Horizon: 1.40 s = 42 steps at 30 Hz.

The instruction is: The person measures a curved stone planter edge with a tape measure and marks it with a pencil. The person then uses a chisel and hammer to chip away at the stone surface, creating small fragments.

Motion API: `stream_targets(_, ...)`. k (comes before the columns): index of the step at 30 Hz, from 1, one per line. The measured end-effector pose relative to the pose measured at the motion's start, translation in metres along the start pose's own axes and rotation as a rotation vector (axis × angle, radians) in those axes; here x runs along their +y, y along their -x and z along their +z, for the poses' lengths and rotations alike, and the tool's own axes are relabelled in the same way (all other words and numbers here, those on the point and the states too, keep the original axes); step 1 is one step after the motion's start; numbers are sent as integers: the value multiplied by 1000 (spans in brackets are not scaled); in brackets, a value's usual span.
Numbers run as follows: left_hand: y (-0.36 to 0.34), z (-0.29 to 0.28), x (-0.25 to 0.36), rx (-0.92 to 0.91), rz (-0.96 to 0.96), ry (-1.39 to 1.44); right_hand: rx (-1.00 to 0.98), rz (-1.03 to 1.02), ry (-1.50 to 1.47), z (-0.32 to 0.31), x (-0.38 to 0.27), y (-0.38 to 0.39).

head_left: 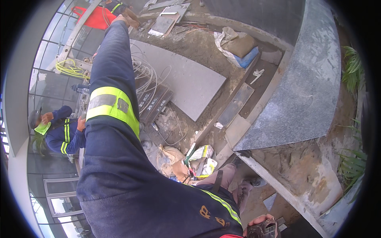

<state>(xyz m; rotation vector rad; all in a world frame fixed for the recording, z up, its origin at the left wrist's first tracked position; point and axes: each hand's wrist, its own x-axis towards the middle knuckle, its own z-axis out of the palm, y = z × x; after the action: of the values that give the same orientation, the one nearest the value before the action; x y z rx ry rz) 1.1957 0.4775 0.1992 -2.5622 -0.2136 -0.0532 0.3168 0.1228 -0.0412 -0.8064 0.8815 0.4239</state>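
My left arm, in a navy sleeve with a yellow reflective band, stretches far up and to the left. At its end my left hand (127, 20) is small and overlaps the background beside a red sheet (95, 18); whether it grips anything cannot be made out. Low at the right, close to my body, my right hand (258, 220) has its fingers wrapped round a dark, scuffed object (265, 229), cut off by the picture's lower edge. Its kind does not show. Beneath my left arm lie loops of pale cable (147, 73) on a stack of dark weights (155, 101).
A large grey board (186, 77) lies on the dirt floor. Speckled stone slabs (295, 91) edge a planter at right. Sacks (237, 45) and torn bags (201, 160) sit on the ground. A co-worker (65, 129) stands at left, near yellow rope (71, 68); another person's sleeve (115, 5) shows at top.
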Motion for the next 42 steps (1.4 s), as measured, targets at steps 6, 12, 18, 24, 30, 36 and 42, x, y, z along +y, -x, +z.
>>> stream_targets(6, 12, -6, 4, 21, 1, 31, -34, 66, -284, 2, -10, 13)
stream_targets(12, 27, -13, 9, -30, 61, -162, -64, 39, -427, 5, -12, 2)
stream_targets(18, -12, 10, -8, 114, 16, -63, -15, -79, -179, 2, -14, 13)
stream_targets(24, -50, 30, -18, -16, -30, -37, -92, 108, -398, 7, -18, 9)
stream_targets(30, -37, 42, -3, 90, 5, -112, -118, 96, -373, 8, -15, 5)
stream_targets(36, -30, 28, 2, -64, -45, 34, -107, 131, -409, 9, -23, 9)
stream_targets(42, -29, 22, 14, -56, -10, -139, -133, 148, -416, 6, -19, 2)
